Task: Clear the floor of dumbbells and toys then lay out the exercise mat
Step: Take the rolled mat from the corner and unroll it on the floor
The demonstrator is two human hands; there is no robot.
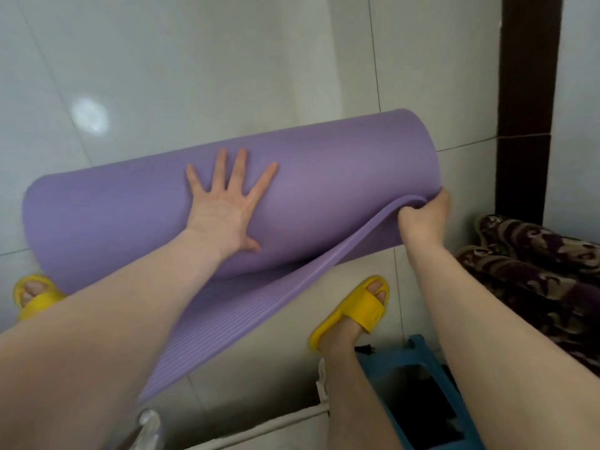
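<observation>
A purple exercise mat (341, 164), still mostly rolled, lies across the white tiled floor in front of me. My left hand (227, 203) rests flat on top of the roll with its fingers spread. My right hand (425, 219) pinches the loose outer edge of the mat at the roll's right end and lifts it. The freed flap, ribbed on its underside, slopes down towards my feet. No dumbbells or toys show in this view.
My feet in yellow slippers (354, 310) stand on the tiles, the left one partly hidden by the roll. A blue plastic stool (418, 362) sits at the lower right. Patterned dark cushions (532, 254) and a dark wooden post (526, 92) stand on the right.
</observation>
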